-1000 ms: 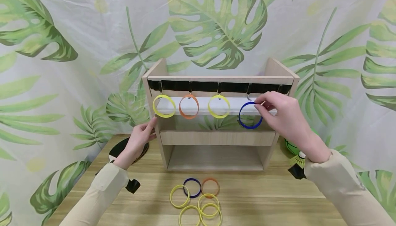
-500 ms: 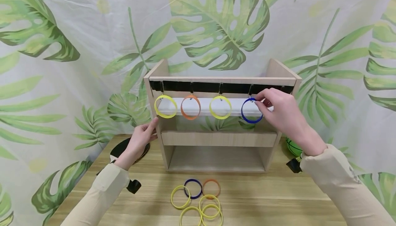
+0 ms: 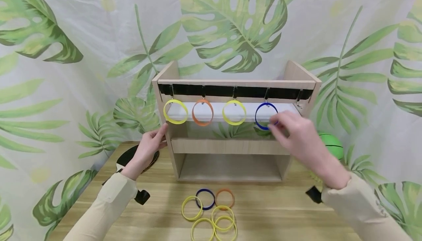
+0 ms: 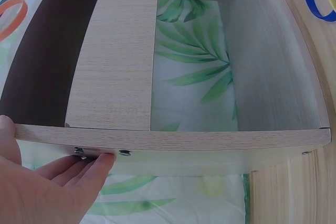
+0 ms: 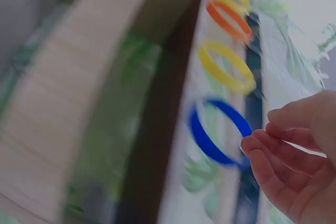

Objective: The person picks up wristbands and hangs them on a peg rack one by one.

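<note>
My left hand [image 3: 150, 147] holds the left side panel of a small wooden shelf [image 3: 230, 147]. In the left wrist view, its thumb lies at the panel's front edge and its fingers against the outer face. A blue ring [image 3: 256, 119] hangs from the fourth hook on the shelf's black strip [image 3: 250, 92]. Blurred, my right hand [image 3: 301, 134] is at that ring's lower right, thumb and forefinger apart; the right wrist view shows fingertips close beside the blue ring [image 5: 202, 137]. Left of it hang a yellow ring [image 3: 224, 118], an orange ring [image 3: 193, 116] and another yellow ring [image 3: 166, 116].
A bare hook [image 3: 299, 104] is at the strip's right end. On the wooden table [image 3: 280, 211] lie several yellow rings [image 3: 182, 211], a blue ring [image 3: 205, 209] and an orange ring [image 3: 233, 200]. A dark paddle [image 3: 126, 156] is left of the shelf, a green ball [image 3: 333, 145] right.
The blue ring has risen onto the fourth hook and hangs there. My right hand has let go of its top and moved downward. The left hand has stayed at the panel.
</note>
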### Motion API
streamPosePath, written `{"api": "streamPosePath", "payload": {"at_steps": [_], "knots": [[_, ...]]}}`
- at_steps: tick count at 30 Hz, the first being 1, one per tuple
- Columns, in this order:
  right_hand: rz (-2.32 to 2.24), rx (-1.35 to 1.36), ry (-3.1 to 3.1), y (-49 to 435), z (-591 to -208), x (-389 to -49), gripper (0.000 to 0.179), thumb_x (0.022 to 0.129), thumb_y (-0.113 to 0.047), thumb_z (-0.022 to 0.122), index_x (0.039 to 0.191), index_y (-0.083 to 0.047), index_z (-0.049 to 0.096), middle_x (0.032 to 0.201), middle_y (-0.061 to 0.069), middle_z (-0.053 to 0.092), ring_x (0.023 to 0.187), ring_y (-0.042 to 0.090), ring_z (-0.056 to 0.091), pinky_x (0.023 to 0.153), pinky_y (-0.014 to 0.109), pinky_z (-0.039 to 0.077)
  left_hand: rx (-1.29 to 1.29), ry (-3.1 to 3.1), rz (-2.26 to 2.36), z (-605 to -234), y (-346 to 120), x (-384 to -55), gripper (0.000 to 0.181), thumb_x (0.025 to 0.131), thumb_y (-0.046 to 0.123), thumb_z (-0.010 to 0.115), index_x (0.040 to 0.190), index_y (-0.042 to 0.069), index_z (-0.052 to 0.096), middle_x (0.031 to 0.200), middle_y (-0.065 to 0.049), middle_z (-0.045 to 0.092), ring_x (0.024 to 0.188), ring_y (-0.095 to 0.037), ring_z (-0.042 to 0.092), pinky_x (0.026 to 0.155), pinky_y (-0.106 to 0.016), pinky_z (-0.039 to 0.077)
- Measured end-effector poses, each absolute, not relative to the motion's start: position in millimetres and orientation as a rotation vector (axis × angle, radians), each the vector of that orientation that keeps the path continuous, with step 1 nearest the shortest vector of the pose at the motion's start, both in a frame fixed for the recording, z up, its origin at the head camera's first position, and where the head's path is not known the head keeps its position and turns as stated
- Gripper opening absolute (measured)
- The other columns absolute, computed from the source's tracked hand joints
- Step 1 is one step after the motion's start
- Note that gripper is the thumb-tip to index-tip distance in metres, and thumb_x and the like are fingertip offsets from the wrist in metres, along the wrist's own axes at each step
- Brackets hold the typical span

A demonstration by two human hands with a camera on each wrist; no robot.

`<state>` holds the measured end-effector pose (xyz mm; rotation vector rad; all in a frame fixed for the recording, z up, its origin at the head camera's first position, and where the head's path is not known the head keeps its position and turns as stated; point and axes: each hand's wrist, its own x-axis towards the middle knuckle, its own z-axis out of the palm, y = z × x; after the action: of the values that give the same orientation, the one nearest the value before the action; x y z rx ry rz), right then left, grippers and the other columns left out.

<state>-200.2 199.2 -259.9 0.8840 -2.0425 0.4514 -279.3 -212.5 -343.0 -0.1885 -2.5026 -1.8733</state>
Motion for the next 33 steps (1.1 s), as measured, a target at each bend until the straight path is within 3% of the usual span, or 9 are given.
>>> {"api": "streamPosePath", "payload": {"at_steps": [9,15,26,33], "knots": [[0.607,1.084,-2.187,164.7,-381.9,-187.0,0.019,0.075,0.008,0.076,0.088,-0.002,0.067,0.08,0.004,0.069,0.068,0.009,0.066,0.064,0.007,0.055,-0.173,-2.5,-1.897,-341.7,-212.0,-279.0,0.078,0.101,0.058,0.042,0.149,-0.003,0.038,0.16,-0.02,0.031,0.145,-0.035,0.038,0.115,-0.044,0.042],[0.813,1.156,-2.443,148.6,-443.1,-177.8,0.012,0.081,0.005,0.073,0.086,-0.005,0.068,0.079,0.003,0.069,0.069,0.0,0.062,0.06,0.004,0.052,-0.184,-2.496,-1.904,-341.8,-211.7,-278.4,0.078,0.1,0.058,0.042,0.149,-0.003,0.038,0.16,-0.019,0.032,0.145,-0.034,0.039,0.114,-0.042,0.042],[1.086,1.104,-2.764,141.9,-480.8,-182.5,0.004,0.091,-0.007,0.068,0.088,-0.009,0.071,0.079,-0.001,0.072,0.069,-0.008,0.058,0.059,0.009,0.052,-0.17,-2.495,-1.912,-341.8,-210.8,-279.4,0.079,0.1,0.059,0.042,0.151,-0.002,0.036,0.161,-0.019,0.03,0.146,-0.035,0.037,0.115,-0.043,0.042],[1.25,1.001,-2.861,141.2,-483.2,-188.7,0.013,0.095,-0.015,0.067,0.09,-0.006,0.073,0.074,0.0,0.072,0.06,-0.009,0.052,0.053,0.011,0.048,-0.165,-2.496,-1.908,-341.6,-210.0,-278.7,0.08,0.099,0.06,0.042,0.151,-0.001,0.037,0.16,-0.018,0.031,0.145,-0.034,0.039,0.115,-0.043,0.042]]}}
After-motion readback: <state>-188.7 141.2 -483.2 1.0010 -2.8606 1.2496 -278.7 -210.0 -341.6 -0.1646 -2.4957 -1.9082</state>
